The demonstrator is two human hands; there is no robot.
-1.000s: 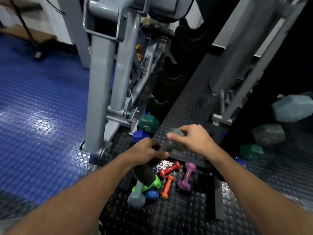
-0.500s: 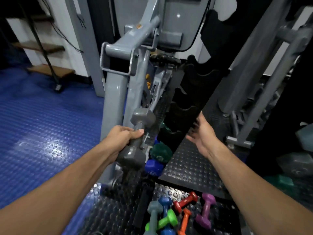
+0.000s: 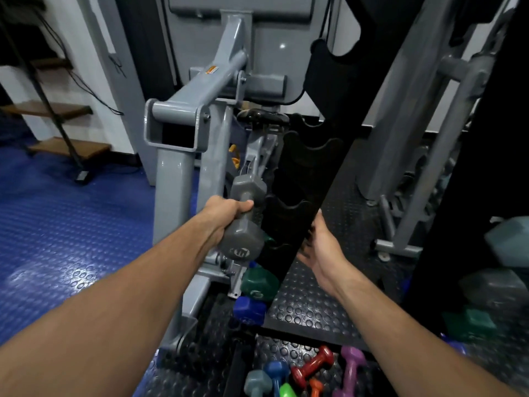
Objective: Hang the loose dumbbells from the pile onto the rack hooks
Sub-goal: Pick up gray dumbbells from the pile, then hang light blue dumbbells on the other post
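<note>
On the black studded floor mat (image 3: 312, 310) at the bottom edge lies the pile (image 3: 306, 373): I count six small dumbbells, one grey, one blue, one green, one red, one orange and one purple, lying close together, some cut off by the edge. My left hand (image 3: 226, 210) has its grip wrapped round the handle of one grey dumbbell (image 3: 243, 222). It has hexagonal heads, the near one bearing a pale number I cannot read surely, and it is tilted, far head up, just beside the black rack (image 3: 303, 184). The rack's scalloped hooks at this height hold nothing; lower down sit one dark green dumbbell (image 3: 259, 282) and one blue dumbbell (image 3: 249, 309). My right hand (image 3: 320, 247) is wide, fingers straight, palm turned toward the rack's edge, holding nothing. A grey machine frame (image 3: 183, 156) stands left of the rack.
</note>
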